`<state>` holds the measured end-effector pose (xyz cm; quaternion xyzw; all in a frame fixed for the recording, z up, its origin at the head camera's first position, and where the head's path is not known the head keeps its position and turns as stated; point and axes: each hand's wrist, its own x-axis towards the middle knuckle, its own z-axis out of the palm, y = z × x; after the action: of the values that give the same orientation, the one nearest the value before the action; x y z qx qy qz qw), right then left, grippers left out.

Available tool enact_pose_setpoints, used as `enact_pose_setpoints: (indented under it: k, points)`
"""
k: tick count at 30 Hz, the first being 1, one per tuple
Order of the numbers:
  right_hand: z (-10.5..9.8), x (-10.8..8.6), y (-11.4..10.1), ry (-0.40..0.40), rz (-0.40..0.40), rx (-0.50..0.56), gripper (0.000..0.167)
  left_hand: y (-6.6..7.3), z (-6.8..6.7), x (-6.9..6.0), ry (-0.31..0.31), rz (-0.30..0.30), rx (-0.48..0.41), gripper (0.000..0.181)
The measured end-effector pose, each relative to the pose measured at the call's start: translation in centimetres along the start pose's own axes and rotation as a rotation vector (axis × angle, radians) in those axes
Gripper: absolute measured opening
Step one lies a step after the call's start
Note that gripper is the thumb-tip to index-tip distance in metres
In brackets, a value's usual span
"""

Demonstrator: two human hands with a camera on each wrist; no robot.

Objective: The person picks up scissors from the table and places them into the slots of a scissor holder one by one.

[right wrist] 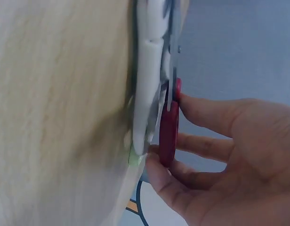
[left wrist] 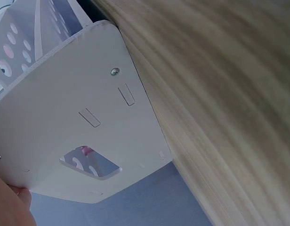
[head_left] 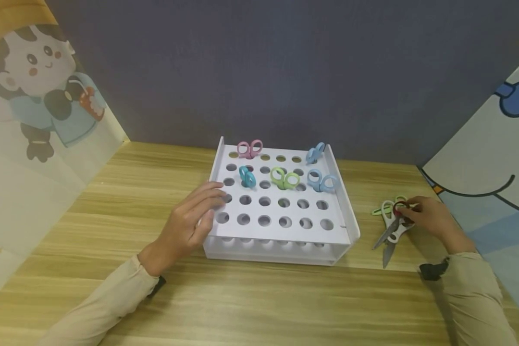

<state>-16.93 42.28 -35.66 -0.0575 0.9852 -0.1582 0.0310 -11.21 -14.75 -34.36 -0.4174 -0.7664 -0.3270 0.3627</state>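
Holding red scissors [right wrist: 169, 135], right hand [head_left: 433, 220] sits well beyond the rack edge [head_left: 344, 199].

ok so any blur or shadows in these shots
Head view: a dark shadow beside the right sleeve; left wrist view: the tabletop grain looks smeared, the rack crisper; right wrist view: the white scissors handle is soft, with a diffuse shadow across the tabletop.

The left hand [head_left: 186, 223] rests on the near-side edge of a white perforated rack [head_left: 274, 211] between both hands. Rightward and forward of its fingertips, pink scissors [head_left: 250, 150], teal scissors [head_left: 248, 178], lime scissors [head_left: 283, 179] and two light-blue scissors [head_left: 318, 184] stand in holes. The right hand [head_left: 434, 220] pinches red-handled scissors [head_left: 393, 225] over white-handled scissors [head_left: 396, 236].
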Motion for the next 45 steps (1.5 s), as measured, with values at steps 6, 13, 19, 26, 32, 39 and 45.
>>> enact_pose_setpoints:
  k: [6, 13, 19, 26, 32, 39, 45]
  points:
    - [-0.2, -0.2, -0.4, 0.001, 0.008, 0.074, 0.046, 0.0, 0.0, 0.0, -0.001, -0.002, -0.001, 0.034]
    - [-0.6, -0.6, -1.4, 0.089, -0.016, 0.188, 0.041, 0.0, 0.0, 0.0, -0.002, 0.001, 0.002, 0.035]
    - [-1.6, -0.9, -3.1, 0.165, -0.071, 0.222, 0.037, -0.1, 0.0, 0.0, 0.001, 0.005, 0.001, 0.035]
    - [-2.8, -1.5, -5.3, 0.296, -0.145, 0.223, 0.035, -0.1, 0.0, -0.1, 0.000, 0.002, 0.004, 0.035]
    - [-3.5, -1.9, -7.1, 0.369, -0.195, 0.189, 0.032, -0.1, 0.1, -0.1, 0.001, 0.000, 0.002, 0.034]
    - [-4.0, -2.4, -8.9, 0.437, -0.200, 0.192, 0.033, -0.1, 0.1, -0.1, 0.003, 0.001, 0.004, 0.034]
    - [-4.5, -2.9, -10.4, 0.489, -0.269, 0.239, 0.034, -0.2, 0.1, -0.1, 0.002, 0.002, 0.002, 0.033]
